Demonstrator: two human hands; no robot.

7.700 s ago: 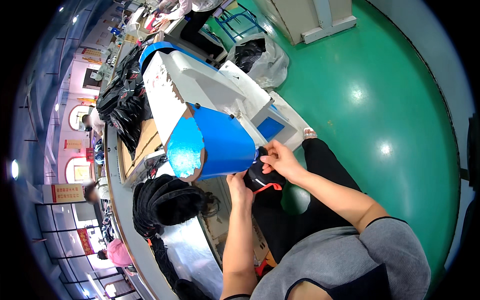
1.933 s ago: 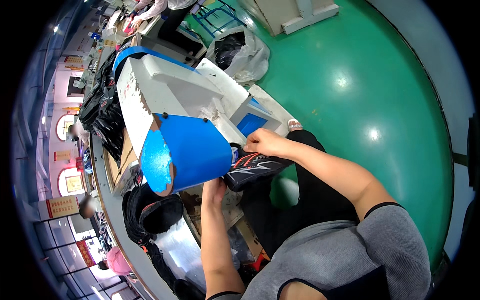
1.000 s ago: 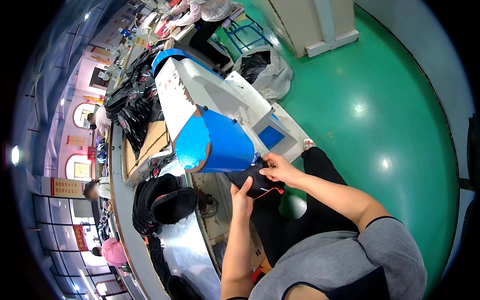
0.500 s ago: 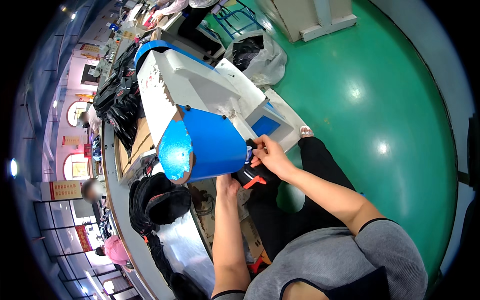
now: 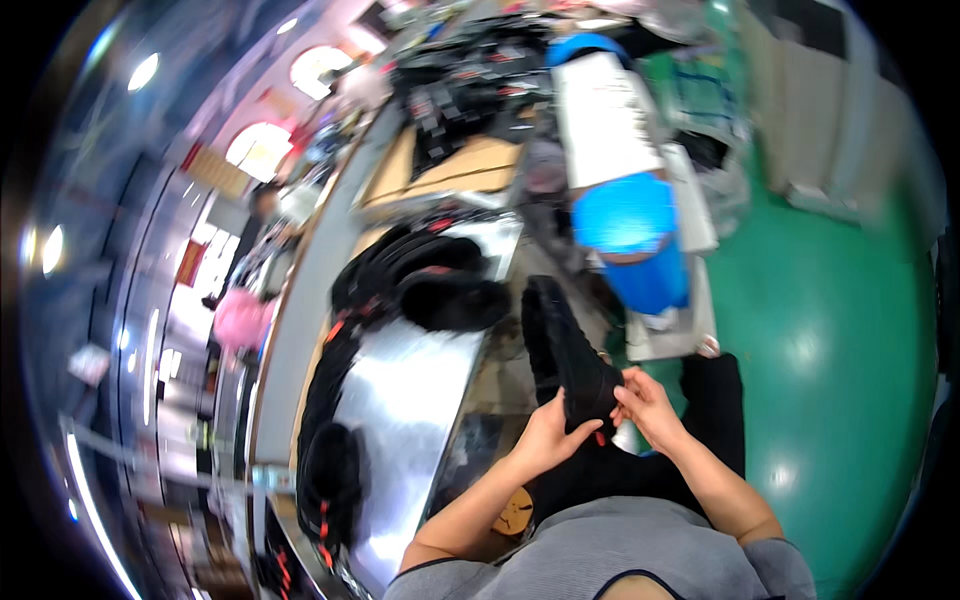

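A soft black boot upper [image 5: 580, 365] stands upright in front of me, with a small red tab at its lower edge. My left hand [image 5: 545, 437] grips it from the left, thumb across its lower part. Fingers of my right hand [image 5: 648, 410] pinch its right edge. Just beyond it, to the right, is the blue-and-white machine [image 5: 628, 220] with chipped paint. More black fleece-lined uppers [image 5: 450, 300] lie on the metal-topped bench [image 5: 405, 400] to my left, strung in a line toward me.
Black plastic-looking pieces [image 5: 450, 105] are heaped on the far end of the bench, by a brown board [image 5: 450, 172]. A clear bag [image 5: 715, 180] stands beyond the machine on the green floor [image 5: 810, 370]. Other people, one in pink [image 5: 243, 320], are at the far left.
My view has swung left. Both hands have drawn the black upper away from the blue end of the machine and now hold it up nearer to me. My left hand, partly hidden before, shows fully.
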